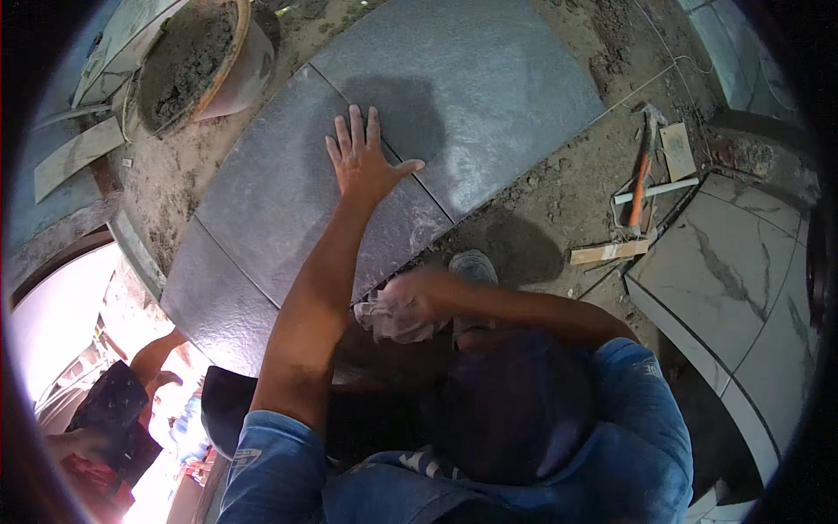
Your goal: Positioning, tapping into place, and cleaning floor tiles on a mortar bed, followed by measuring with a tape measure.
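Note:
My left hand lies flat with fingers spread on a dark grey floor tile, its thumb reaching across the joint to the larger grey tile beyond. Closer to my body, my right hand is closed on a crumpled pale rag at the near edge of the tiles. That hand is slightly blurred, and its fingers are partly hidden. A further grey tile adjoins at the lower left. My shoe shows just beyond the right forearm.
At the far left stands a bucket of grey mortar. To the right, a hammer with an orange handle lies near wood pieces and white marbled tiles. A string crosses the rough mortar bed. Another person's arm appears lower left.

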A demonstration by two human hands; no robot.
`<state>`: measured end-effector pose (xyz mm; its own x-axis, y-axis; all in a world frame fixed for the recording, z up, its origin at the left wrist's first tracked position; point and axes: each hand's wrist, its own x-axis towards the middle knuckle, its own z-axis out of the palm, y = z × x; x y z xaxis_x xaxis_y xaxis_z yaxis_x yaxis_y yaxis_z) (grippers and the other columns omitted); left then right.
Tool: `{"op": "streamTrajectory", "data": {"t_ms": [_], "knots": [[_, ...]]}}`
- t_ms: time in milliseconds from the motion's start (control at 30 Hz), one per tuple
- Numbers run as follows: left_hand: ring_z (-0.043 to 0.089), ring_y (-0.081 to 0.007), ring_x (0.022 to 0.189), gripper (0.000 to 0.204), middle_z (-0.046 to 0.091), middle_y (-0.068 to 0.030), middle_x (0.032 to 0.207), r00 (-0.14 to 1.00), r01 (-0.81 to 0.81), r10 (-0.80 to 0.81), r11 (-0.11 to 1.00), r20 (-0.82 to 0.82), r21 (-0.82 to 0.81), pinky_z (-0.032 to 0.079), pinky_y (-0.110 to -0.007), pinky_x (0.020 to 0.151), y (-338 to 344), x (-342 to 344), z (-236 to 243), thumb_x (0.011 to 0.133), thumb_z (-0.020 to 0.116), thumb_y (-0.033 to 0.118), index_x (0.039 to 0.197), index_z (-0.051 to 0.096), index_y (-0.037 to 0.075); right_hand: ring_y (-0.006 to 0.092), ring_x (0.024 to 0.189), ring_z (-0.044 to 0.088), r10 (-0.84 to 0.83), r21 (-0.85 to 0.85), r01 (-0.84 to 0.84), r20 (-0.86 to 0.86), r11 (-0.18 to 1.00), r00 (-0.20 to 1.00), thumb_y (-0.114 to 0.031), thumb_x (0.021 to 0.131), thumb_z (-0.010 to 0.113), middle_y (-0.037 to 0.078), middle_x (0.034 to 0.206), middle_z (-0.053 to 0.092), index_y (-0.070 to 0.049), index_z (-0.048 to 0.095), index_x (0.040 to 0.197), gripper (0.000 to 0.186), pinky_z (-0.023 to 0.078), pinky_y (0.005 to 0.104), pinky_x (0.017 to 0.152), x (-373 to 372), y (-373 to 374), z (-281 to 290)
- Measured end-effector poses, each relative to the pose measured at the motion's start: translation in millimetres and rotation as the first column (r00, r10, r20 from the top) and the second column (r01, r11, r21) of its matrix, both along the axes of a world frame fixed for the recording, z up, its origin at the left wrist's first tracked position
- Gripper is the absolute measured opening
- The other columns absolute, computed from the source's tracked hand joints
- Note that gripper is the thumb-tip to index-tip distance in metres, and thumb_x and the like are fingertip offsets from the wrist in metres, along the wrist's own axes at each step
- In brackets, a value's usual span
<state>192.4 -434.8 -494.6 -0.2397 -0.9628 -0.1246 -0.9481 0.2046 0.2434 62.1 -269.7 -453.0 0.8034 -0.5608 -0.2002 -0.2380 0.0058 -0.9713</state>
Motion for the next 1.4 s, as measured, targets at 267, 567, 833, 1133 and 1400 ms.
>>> {"op": "streamTrajectory", "data": {"t_ms": [267,567,833,1133,1400], "knots": [[0.012,-0.0433,0.146,0.121,0.017,-0.0193,0.159,1.0,0.011,-0.012,0.999,0.013,0.052,0.013,-0.061,0.114,0,-9,8,0.061,0.075,0.07,0.152,0.025,0.008,0.0441,0.13,0.041,-0.914,-0.826,0.431,-0.226,0.364,0.338,-0.041,0.09,0.062,0.026,0.14,0.045,-0.003,0.055,0.131,0.056,0.038,0.0503,0.104,-128,-108,3],[0.013,-0.0435,0.145,0.122,0.018,-0.0208,0.158,0.999,0.01,-0.013,0.998,0.044,0.057,0.014,-0.062,0.113,3,-15,3,0.061,0.076,0.067,0.151,0.025,0.005,0.0424,0.147,0.007,-0.855,-0.798,0.319,-0.51,0.511,0.093,-0.064,0.091,0.044,0.023,0.159,0.011,-0.009,0.024,0.153,0.085,0.01,0.0567,0.117,-152,-145,-36],[0.015,-0.0439,0.145,0.123,0.019,-0.0203,0.158,0.997,-0.02,0.019,1.0,0.071,0.005,0.015,-0.062,0.113,1,-11,4,0.058,0.075,0.069,0.151,0.026,0.006,0.0408,0.147,0.01,-0.852,-0.787,0.335,-0.512,0.517,0.112,-0.061,0.089,0.052,0.023,0.158,0.017,-0.01,0.027,0.152,0.085,0.009,0.0571,0.116,-135,-161,-23],[0.018,-0.0425,0.144,0.121,0.022,-0.021,0.157,0.998,-0.023,0.023,1.0,0.059,-0.009,0.017,-0.061,0.112,4,2,11,0.058,0.069,0.075,0.148,0.032,0.003,0.0431,0.146,0.009,-0.818,-0.781,0.246,-0.528,0.573,0.23,-0.054,0.092,0.053,0.023,0.158,0.017,-0.009,0.028,0.151,0.079,0.009,0.061,0.114,-100,-181,-30],[0.016,-0.0428,0.145,0.123,0.02,-0.0211,0.157,0.998,0.008,-0.011,0.999,0.062,0.043,0.016,-0.061,0.113,0,-7,9,0.059,0.066,0.078,0.15,0.029,0.004,0.047,0.144,0.015,-0.873,-0.834,0.267,-0.433,0.483,0.226,-0.054,0.093,0.05,0.028,0.154,0.022,-0.003,0.03,0.149,0.079,0.011,0.0602,0.114,-121,-172,-31]]}}
